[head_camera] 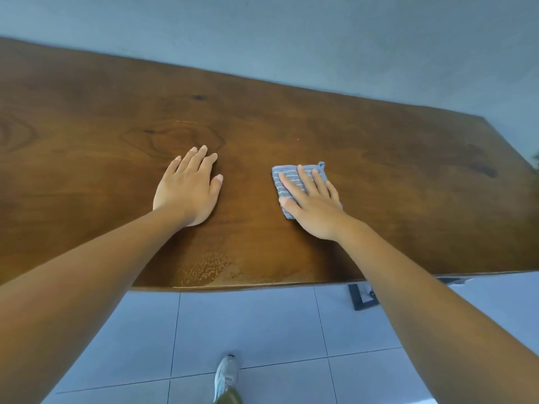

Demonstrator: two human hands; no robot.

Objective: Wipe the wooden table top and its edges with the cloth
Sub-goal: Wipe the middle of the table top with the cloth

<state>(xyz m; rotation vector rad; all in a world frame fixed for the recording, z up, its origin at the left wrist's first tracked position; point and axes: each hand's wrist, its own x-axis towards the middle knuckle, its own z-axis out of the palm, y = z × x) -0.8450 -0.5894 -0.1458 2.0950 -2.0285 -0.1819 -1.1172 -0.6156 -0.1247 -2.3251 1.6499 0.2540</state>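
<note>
A dark wooden table top [291, 118] fills the middle of the view, its back edge against a grey wall. A small folded blue-grey striped cloth [285, 176] lies flat on the wood right of centre. My right hand [313, 204] presses on the cloth with fingers spread, covering its lower right part. My left hand [189, 188] rests flat on the bare wood to the left, palm down, fingers apart, holding nothing. A patch of pale droplet marks [205, 269] shows near the table's front edge.
The table's front edge [262, 285] runs above a pale tiled floor [262, 330]. A dark metal table leg bracket [361, 297] shows under the right side. My shoe [226, 377] stands on the tiles below. The table's right corner [493, 126] tapers off.
</note>
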